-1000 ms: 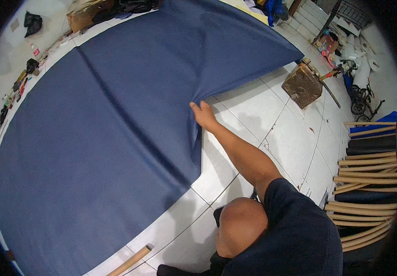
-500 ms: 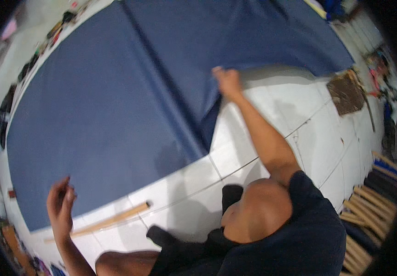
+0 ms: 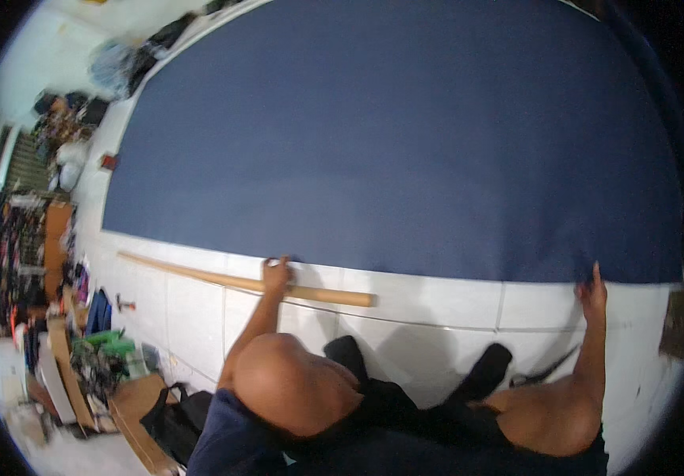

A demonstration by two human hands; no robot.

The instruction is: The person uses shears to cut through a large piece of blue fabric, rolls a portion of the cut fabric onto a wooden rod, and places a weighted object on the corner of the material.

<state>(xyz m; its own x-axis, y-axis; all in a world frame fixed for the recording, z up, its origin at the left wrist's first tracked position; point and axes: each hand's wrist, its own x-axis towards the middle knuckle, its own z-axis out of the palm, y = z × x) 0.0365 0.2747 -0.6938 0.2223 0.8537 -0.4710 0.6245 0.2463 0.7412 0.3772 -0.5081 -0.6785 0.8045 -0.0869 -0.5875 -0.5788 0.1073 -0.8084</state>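
A large dark blue sheet of fabric [image 3: 389, 143] lies spread out on the white tiled floor, its near edge running across in front of me. At that edge my left hand [image 3: 276, 275] has thumb and finger pinched together on the fabric's border. Beneath this hand and wrist, a long tan cardboard tube [image 3: 330, 295] rests on the tiles, roughly along the edge. Far to the right, my right hand [image 3: 593, 295] reaches the same edge, one finger stretched onto the fabric and the thumb apart from it.
A brown square piece [image 3: 677, 324] lies on the floor at the right. To the left are a small red block [image 3: 109, 162], a hammer-like tool [image 3: 125, 302], a cardboard box [image 3: 137, 412], green bundles [image 3: 108, 347] and crowded shelves [image 3: 13, 262].
The folded right part of the fabric now lies flat. My right hand has moved to the near edge, and my left hand has come to the edge over the tube. The view has turned left.
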